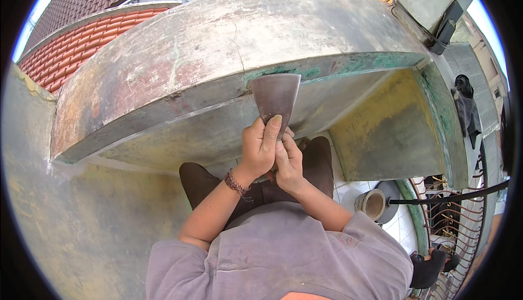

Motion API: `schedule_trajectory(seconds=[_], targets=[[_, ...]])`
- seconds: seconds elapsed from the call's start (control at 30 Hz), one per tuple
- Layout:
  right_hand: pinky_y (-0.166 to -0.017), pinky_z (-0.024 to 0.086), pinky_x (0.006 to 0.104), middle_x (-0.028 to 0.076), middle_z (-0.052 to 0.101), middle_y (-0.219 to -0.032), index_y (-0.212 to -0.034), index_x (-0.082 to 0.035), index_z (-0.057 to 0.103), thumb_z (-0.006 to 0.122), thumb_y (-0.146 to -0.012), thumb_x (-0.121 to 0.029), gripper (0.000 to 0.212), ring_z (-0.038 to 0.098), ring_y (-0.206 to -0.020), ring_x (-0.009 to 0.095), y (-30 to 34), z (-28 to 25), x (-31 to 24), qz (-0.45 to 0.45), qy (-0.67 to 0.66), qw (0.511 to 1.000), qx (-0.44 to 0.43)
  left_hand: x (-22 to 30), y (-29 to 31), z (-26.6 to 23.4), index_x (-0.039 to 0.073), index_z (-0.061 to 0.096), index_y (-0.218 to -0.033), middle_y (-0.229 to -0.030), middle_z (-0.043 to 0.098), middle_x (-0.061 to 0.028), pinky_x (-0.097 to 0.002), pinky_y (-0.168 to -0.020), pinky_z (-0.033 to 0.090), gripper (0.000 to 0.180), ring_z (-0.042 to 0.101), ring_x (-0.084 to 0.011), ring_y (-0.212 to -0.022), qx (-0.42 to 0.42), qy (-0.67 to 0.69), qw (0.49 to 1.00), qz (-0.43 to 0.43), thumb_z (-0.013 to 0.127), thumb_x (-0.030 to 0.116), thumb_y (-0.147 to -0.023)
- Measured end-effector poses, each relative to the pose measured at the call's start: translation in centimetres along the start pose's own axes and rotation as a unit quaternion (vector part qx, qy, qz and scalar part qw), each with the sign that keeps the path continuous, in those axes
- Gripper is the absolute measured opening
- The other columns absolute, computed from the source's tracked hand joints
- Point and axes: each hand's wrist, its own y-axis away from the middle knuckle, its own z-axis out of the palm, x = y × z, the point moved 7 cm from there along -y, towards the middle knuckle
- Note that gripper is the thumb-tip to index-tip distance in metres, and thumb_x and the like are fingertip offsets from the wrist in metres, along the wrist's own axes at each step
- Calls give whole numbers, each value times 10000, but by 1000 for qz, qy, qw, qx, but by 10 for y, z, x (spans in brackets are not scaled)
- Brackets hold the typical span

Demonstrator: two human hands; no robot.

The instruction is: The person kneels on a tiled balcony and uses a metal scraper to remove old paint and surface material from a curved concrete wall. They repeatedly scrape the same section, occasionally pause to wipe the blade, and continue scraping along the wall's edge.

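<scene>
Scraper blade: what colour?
Scraper blade is brownish grey, best seen in the head view.

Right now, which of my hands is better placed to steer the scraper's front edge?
Probably your left hand: its thumb lies higher up the scraper, nearer that edge. Your right hand grips it too, but its thumb sits lower.

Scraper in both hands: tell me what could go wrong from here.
1. The scraper might slip, and the left hand and right hand, both bare and wrapped close below its wide blade, could be cut or scraped.
2. A crack runs down the curved ledge to near the blade; pressing there might chip the edge.
3. The braided bracelet on the left wrist has loose ends that could snag.
</scene>
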Motion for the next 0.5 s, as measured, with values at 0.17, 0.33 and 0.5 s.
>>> schedule_trajectory(seconds=[0.17, 0.33, 0.5], targets=[[-457, 389, 201, 17, 581, -773, -1292, 24, 469, 398, -1057, -270, 383, 489, -538, 52, 3, 1, -1, -38, 36, 998, 20, -3, 3, 2, 4, 585, -971, -770, 690, -101, -282, -656, 519, 347, 648, -142, -703, 4, -10, 1000, 3, 445, 311, -1053], [-372, 366, 194, 19, 564, -704, -1291, 25, 449, 371, -1064, -280, 388, 471, -445, 51, 1, 3, -11, -29, 44, 999, 4, 12, -5, 3, -8, 580, -961, -767, 690, -103, -283, -652, 520, 359, 650, -143, -704, -8, 7, 1000, 6, 441, 310, -1054], [-551, 415, 214, 18, 592, -801, -1291, 23, 478, 410, -1059, -254, 367, 511, -634, 54, 4, 4, -11, -26, 32, 999, 21, 6, 3, 3, -10, 590, -931, -767, 690, -104, -285, -636, 519, 381, 651, -145, -690, 8, -9, 1000, -3, 432, 313, -1057]])
